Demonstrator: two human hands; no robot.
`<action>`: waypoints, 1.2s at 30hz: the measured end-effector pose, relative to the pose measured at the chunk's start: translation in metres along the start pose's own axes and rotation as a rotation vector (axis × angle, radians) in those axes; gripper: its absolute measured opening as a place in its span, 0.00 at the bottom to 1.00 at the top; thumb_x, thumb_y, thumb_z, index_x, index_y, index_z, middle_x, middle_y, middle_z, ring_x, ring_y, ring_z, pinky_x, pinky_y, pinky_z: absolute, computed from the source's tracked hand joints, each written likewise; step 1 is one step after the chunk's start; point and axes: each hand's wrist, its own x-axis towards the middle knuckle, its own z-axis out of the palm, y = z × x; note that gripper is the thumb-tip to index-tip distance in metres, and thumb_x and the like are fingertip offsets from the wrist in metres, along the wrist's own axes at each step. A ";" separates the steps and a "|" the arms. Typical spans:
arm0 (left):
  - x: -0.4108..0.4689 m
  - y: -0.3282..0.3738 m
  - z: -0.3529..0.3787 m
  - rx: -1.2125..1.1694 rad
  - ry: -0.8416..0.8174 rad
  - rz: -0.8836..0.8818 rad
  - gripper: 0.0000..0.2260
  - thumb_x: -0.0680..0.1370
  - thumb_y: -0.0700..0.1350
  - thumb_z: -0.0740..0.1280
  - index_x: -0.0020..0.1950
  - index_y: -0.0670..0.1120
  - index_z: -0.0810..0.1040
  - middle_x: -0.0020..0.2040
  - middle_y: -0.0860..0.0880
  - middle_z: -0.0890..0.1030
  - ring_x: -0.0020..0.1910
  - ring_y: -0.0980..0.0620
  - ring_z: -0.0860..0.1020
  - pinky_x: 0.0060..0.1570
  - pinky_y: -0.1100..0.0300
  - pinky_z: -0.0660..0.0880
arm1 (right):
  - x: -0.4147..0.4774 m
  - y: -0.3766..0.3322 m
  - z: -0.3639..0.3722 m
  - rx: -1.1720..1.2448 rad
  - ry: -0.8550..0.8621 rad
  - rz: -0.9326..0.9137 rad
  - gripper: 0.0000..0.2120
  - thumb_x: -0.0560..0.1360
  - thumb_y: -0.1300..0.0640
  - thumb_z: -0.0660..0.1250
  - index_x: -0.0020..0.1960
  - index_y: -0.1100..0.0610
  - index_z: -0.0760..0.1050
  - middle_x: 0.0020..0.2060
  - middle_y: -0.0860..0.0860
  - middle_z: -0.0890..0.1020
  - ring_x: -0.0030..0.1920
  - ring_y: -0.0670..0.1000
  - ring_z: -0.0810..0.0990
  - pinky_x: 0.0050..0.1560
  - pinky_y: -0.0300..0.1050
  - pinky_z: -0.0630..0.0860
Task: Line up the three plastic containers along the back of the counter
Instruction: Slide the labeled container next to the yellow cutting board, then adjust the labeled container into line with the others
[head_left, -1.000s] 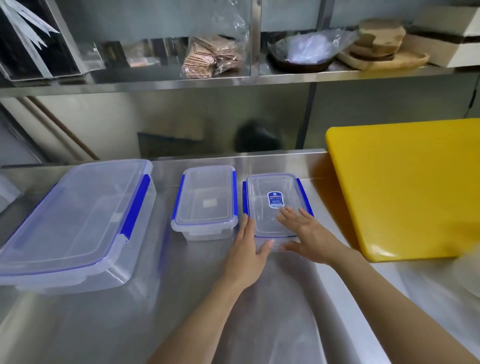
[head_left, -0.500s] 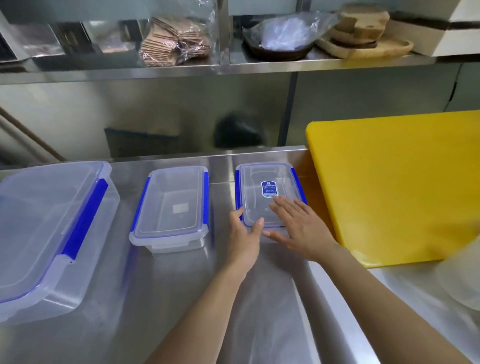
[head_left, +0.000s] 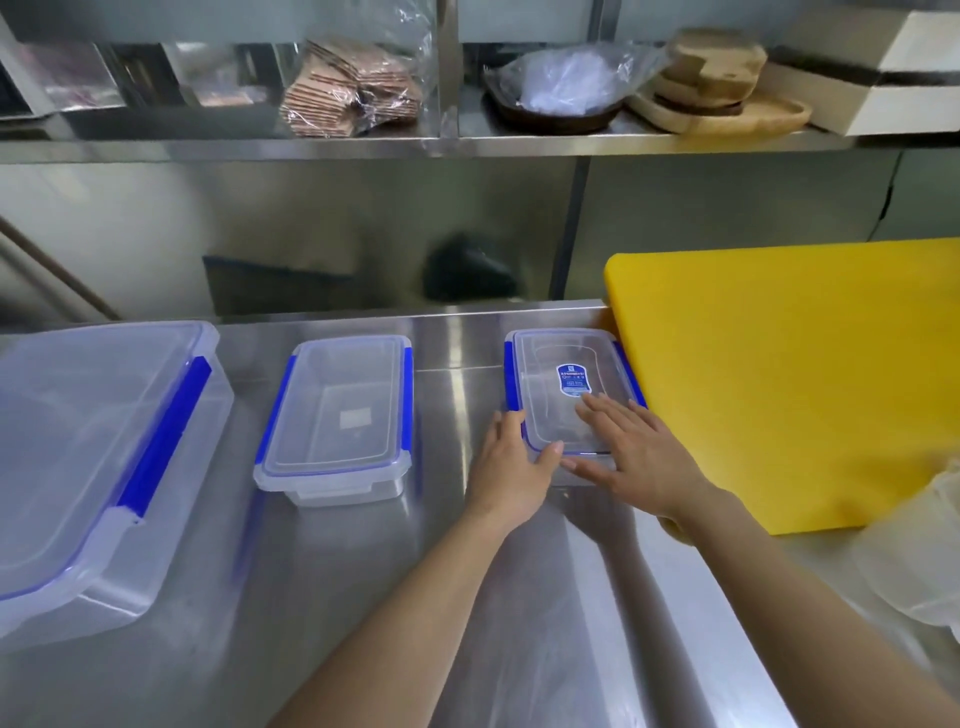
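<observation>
Three clear plastic containers with blue clips stand on the steel counter (head_left: 457, 597). The large container (head_left: 88, 441) is at the far left and the medium container (head_left: 337, 410) is in the middle. The small container (head_left: 561, 358), with a blue label on its lid, sits at the right, touching the yellow board. My left hand (head_left: 511, 467) grips its front left corner, fingers down the side and thumb on the lid. My right hand (head_left: 639, 452) lies flat on the lid with fingers spread, thumb along the front edge.
A thick yellow cutting board (head_left: 779, 374) covers the right of the counter. A clear plastic bag (head_left: 924, 551) lies at the right edge. A steel shelf (head_left: 467, 145) above the backsplash holds wrapped packets, a dark bowl and wooden boards.
Both hands have slid the small container back and to the right, away from the medium container, until it reached the yellow board. The other two containers have stayed in place.
</observation>
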 end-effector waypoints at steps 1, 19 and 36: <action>-0.002 0.000 -0.009 0.052 0.033 0.021 0.23 0.77 0.54 0.62 0.69 0.48 0.63 0.73 0.48 0.64 0.69 0.48 0.66 0.66 0.51 0.69 | 0.001 -0.003 -0.002 -0.007 0.002 0.019 0.41 0.68 0.27 0.44 0.73 0.51 0.55 0.75 0.48 0.57 0.75 0.46 0.52 0.73 0.47 0.45; -0.013 -0.116 -0.139 0.681 0.238 -0.072 0.29 0.74 0.68 0.49 0.74 0.60 0.50 0.78 0.54 0.49 0.76 0.48 0.44 0.74 0.45 0.44 | 0.058 -0.183 0.037 0.165 -0.015 -0.222 0.35 0.75 0.38 0.55 0.74 0.53 0.49 0.76 0.55 0.52 0.74 0.55 0.54 0.69 0.51 0.62; -0.054 -0.143 -0.262 0.614 0.707 -0.056 0.24 0.76 0.55 0.61 0.67 0.44 0.69 0.66 0.40 0.74 0.66 0.39 0.69 0.68 0.43 0.62 | 0.043 -0.295 -0.007 0.738 -0.130 -0.163 0.26 0.75 0.46 0.64 0.68 0.56 0.64 0.65 0.53 0.71 0.63 0.53 0.71 0.62 0.44 0.69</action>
